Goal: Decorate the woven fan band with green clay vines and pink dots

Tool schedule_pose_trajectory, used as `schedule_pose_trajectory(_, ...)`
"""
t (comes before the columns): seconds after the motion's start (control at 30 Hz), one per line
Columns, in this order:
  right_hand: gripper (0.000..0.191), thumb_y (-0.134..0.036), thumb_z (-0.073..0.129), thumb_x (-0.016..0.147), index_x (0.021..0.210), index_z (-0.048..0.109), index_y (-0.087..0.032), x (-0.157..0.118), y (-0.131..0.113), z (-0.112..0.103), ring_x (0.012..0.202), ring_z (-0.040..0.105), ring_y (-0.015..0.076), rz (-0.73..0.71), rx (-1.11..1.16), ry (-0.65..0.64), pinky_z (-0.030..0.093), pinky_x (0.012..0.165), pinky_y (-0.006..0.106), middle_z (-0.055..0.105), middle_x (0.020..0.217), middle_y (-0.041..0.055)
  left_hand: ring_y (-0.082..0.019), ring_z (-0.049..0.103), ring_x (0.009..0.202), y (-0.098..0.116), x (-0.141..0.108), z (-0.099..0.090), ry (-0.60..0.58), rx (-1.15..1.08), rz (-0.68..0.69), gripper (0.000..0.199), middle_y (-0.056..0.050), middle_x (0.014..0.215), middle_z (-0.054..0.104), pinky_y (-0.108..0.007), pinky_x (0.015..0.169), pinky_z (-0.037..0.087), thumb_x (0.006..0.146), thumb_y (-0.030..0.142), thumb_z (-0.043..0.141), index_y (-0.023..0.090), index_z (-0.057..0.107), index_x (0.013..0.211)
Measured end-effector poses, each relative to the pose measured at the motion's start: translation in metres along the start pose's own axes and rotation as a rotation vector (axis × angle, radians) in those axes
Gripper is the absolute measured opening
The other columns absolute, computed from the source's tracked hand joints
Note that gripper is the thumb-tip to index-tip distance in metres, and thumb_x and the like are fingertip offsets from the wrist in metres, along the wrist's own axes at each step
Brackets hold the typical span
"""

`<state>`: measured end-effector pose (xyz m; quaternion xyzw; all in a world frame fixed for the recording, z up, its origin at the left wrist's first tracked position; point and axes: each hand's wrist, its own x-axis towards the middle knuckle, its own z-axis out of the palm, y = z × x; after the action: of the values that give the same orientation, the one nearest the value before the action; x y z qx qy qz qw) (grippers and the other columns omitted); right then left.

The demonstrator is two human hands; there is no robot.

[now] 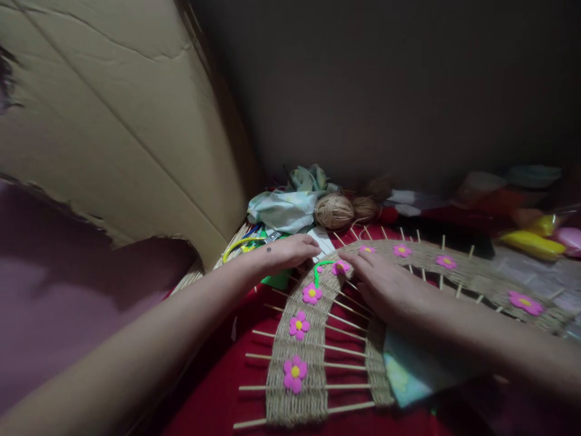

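Observation:
A curved band of woven twine [297, 351] with thin wooden sticks through it lies in front of me. Pink flowers [295, 374] with yellow centres dot its surface. A bent bright green strand [317, 274] rises from one flower towards another near my right fingertips. My left hand [293, 251] reaches in just above the strand, its fingers together and bent; their undersides are hidden. Over the band from the other side comes my right hand [385, 281], fingers stretched out, the tips beside a pink flower [340, 267]. Its palm is out of sight.
A large cardboard sheet [136, 121] with a torn edge stands at left. Behind the band are a ball of twine [334, 211] and a pale patterned cloth [284, 209]. Yellow packets [533, 243] lie at right. Red cloth [218, 375] lies underneath.

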<state>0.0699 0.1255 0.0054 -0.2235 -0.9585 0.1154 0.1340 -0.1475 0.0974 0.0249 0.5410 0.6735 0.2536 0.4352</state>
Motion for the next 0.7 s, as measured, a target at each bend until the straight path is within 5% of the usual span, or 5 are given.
schedule_pose_trajectory(0.27, 0.051, -0.016, 0.049, 0.082, 0.131, 0.045, -0.03, 0.004, -0.001, -0.001, 0.072, 0.052, 0.0203, -0.047, -0.062, 0.02, 0.044, 0.064, 0.033, 0.052, 0.087, 0.0059, -0.014, 0.058, 0.064, 0.001, -0.008, -0.011, -0.069, -0.323, 0.01, 0.034, -0.003, 0.071, 0.064, -0.029, 0.066, 0.044, 0.076, 0.024, 0.057, 0.013, 0.06, 0.108)
schedule_pose_trajectory(0.43, 0.053, -0.015, 0.053, 0.081, 0.13, 0.047, -0.034, 0.005, -0.006, 0.003, 0.074, 0.052, 0.0201, -0.068, -0.078, 0.03, 0.043, 0.064, 0.032, 0.052, 0.089, 0.0058, -0.015, 0.06, 0.064, -0.005, -0.004, -0.017, -0.174, -0.487, -0.029, 0.037, -0.005, 0.072, 0.065, -0.03, 0.066, 0.045, 0.073, 0.025, 0.066, 0.012, 0.062, 0.108)
schedule_pose_trajectory(0.7, 0.056, -0.013, 0.055, 0.079, 0.13, 0.049, -0.033, 0.003, -0.013, -0.004, 0.081, 0.055, 0.0238, -0.052, -0.126, -0.008, 0.044, 0.066, 0.034, 0.056, 0.094, 0.0084, -0.015, 0.06, 0.062, -0.008, -0.003, -0.011, -0.16, -0.503, -0.032, 0.044, -0.005, 0.072, 0.066, -0.028, 0.06, 0.043, 0.073, 0.029, 0.068, 0.014, 0.061, 0.114)
